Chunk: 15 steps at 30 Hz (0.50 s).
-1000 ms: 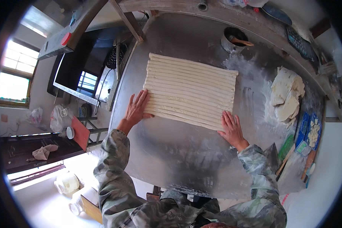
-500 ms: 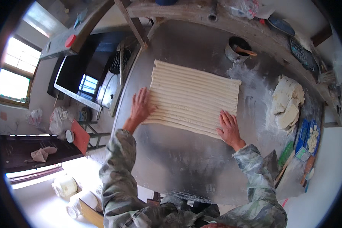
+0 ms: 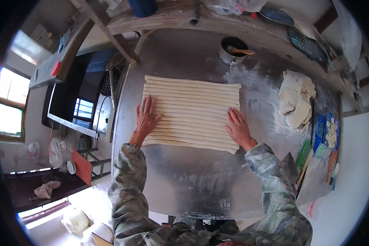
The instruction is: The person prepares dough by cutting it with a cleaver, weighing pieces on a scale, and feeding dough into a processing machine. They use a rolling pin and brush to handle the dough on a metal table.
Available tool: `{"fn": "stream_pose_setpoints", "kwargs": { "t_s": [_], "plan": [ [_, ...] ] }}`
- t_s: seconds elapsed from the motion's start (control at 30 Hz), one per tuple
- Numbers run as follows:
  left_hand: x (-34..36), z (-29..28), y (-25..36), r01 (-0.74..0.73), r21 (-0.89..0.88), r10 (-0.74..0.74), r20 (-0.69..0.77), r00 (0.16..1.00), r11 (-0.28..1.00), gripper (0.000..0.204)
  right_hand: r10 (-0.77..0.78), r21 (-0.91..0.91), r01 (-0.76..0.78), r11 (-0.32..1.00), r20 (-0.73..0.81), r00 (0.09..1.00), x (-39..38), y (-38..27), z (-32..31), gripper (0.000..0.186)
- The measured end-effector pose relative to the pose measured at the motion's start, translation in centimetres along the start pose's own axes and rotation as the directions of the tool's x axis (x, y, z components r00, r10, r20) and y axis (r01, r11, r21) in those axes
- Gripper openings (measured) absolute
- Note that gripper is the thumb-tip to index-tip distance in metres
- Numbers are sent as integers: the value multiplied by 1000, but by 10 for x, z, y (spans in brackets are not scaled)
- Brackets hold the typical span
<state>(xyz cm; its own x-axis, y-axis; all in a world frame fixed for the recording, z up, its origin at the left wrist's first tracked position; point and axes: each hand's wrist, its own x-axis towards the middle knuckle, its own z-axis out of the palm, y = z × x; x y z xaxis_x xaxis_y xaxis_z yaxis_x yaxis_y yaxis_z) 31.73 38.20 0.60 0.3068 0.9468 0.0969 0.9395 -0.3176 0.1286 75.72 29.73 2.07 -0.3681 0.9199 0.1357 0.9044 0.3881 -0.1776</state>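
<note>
Long pale dough ropes (image 3: 192,115) lie side by side across the metal worktop (image 3: 184,180), touching one another like one ribbed sheet. My left hand (image 3: 146,119) rests on their left ends, fingers stretched out and thumb spread. At the right ends lies my right hand (image 3: 239,128), its fingers laid flat along the edge of the ropes. Neither hand grips anything. To the right, apart from the ropes, sits a big rough lump of dough (image 3: 297,100) on floured metal.
A small metal pot (image 3: 230,58) with a wooden-handled tool (image 3: 242,51) stands at the back. A blue tray (image 3: 331,133) with small dough bits, a green scraper (image 3: 303,153) and a metal blade (image 3: 289,168) lie right. A wooden shelf (image 3: 164,22) borders the far side.
The whole view has shifted, so the worktop sits further left and lower. My right hand has slid a little up along the right ends; the ropes lie straighter, less slanted.
</note>
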Motion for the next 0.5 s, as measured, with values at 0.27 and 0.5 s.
{"fn": "stream_pose_setpoints", "kwargs": {
  "t_s": [0.27,0.5],
  "plan": [
    [5,4,-11,5,3,-5,10,1000,1000,85,69,30,-68,997,-29,997,17,23,7,64],
    [61,-5,-4,-98,5,98,-165,981,995,82,64,11,-63,998,-102,993,76,17,-10,57]
  ]
}}
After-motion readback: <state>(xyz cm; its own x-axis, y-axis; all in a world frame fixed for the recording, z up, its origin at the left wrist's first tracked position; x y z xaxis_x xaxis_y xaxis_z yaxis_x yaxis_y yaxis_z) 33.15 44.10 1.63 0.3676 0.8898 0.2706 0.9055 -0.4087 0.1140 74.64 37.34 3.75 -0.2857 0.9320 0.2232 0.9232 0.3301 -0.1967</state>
